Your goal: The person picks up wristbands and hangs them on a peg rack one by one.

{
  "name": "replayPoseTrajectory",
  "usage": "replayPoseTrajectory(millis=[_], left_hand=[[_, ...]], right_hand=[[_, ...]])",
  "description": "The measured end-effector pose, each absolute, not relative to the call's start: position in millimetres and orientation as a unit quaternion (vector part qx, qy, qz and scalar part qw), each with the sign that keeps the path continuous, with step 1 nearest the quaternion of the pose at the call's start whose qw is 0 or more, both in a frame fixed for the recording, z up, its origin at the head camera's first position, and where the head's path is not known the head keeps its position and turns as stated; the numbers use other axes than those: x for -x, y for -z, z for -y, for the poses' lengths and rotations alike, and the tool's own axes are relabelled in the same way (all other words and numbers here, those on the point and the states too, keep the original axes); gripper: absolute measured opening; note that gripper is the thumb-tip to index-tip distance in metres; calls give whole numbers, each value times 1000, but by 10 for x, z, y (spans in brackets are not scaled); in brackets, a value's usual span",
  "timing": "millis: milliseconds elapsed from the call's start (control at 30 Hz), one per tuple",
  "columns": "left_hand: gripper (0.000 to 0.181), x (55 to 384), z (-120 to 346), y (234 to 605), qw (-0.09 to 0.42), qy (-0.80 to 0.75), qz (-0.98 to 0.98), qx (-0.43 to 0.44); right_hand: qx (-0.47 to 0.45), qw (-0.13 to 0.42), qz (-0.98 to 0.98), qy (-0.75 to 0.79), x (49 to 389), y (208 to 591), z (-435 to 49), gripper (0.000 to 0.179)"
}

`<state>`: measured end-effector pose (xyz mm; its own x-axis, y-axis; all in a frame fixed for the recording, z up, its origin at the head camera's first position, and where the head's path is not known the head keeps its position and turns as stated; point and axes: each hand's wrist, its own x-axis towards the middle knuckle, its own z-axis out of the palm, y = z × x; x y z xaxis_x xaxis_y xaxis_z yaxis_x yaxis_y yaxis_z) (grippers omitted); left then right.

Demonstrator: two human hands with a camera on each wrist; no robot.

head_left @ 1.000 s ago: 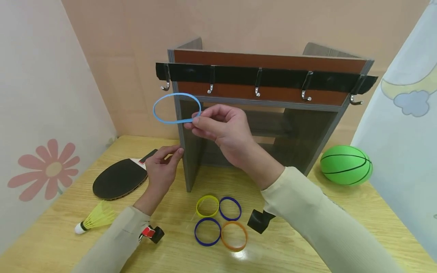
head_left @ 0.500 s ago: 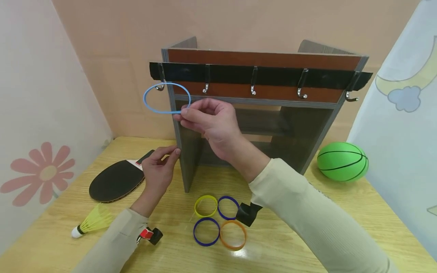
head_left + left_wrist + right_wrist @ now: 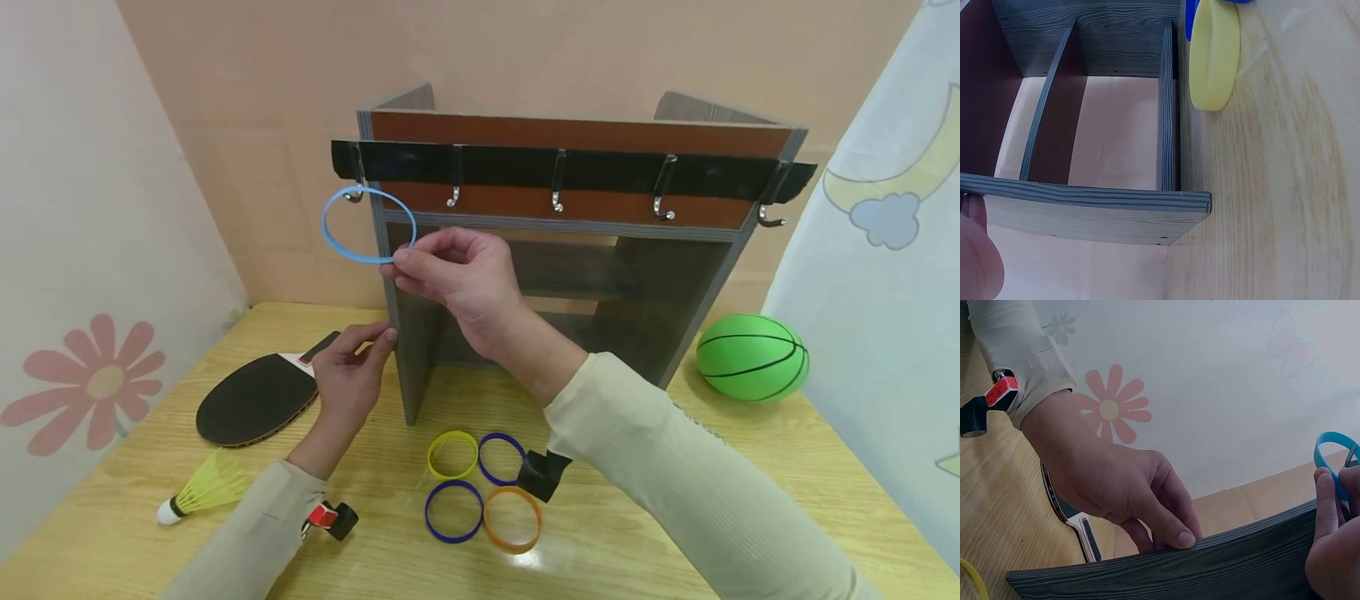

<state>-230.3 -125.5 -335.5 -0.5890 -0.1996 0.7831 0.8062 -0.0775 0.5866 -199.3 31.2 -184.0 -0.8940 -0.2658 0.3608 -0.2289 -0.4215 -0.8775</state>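
1. On my head feed, the right hand [image 3: 459, 275] is raised highest, thumb and fingers in a pinch.
2. I see the left hand [image 3: 348, 367] lower, thumb opposite its bent fingers.
3. The left arm [image 3: 243, 533] and right arm [image 3: 675, 467] reach forward, the latter slanting leftward.

Shiny metal hooks [image 3: 557, 198], smooth rubbery-lkg blue band [image 3: 360, 259], wood-grain tbl [image 3: 375, 558]
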Motion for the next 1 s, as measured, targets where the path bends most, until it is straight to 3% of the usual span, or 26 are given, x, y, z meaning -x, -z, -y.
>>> replayPoseTrajectory(millis=[633,1000], left_hand=[[12,2293,1261,3355,372,673,588,250],[12,2291,1248,3360,371,683,571,266]], right_hand=[[211,19,-568,795,2007,1874,-318,6],[187,35,-669,718,1991,2110,-678,11]])
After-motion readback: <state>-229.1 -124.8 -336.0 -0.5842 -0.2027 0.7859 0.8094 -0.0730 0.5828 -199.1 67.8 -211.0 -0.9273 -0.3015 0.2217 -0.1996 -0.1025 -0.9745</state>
